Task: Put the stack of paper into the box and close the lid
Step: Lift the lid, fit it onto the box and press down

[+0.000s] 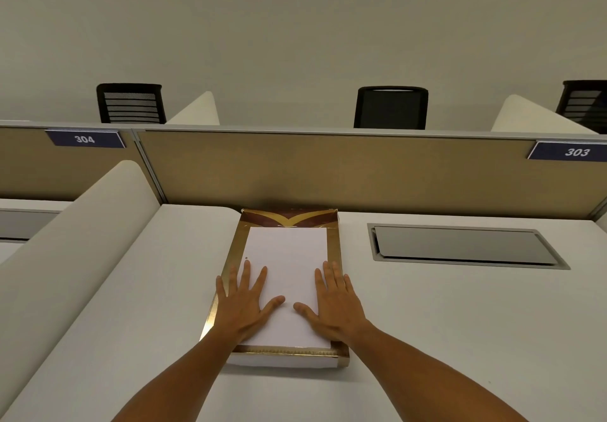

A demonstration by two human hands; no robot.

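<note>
Paper stack (289, 257), plain white and smooth, is lying flat inside the gold-rimmed box (334, 244), its rectangular sheets squared up and leaving a narrow shiny border showing on all four sides. At the 12 o'clock end of the box, the lid (289, 218) is standing open against the beige fabric partition (328, 171), showing a brown panel with a sweeping gold, wing-like pattern. The box's near wall is looking white below a gold, finely textured edge.

Both hands are lying palm-down on the top sheet, gripping nothing. The left hand (244, 306) is sitting at 7 o'clock on the stack with fingers spread wide, its outer fingers reaching over the gold rim. The right hand (335, 306) is resting at 5 o'clock, fingers closer together, thumb pointing inward toward the other thumb.

The box is sitting on a matte off-white desk (460, 323). At 2 o'clock from it, a grey metal cable hatch (460, 244) is sitting recessed in the desktop.
</note>
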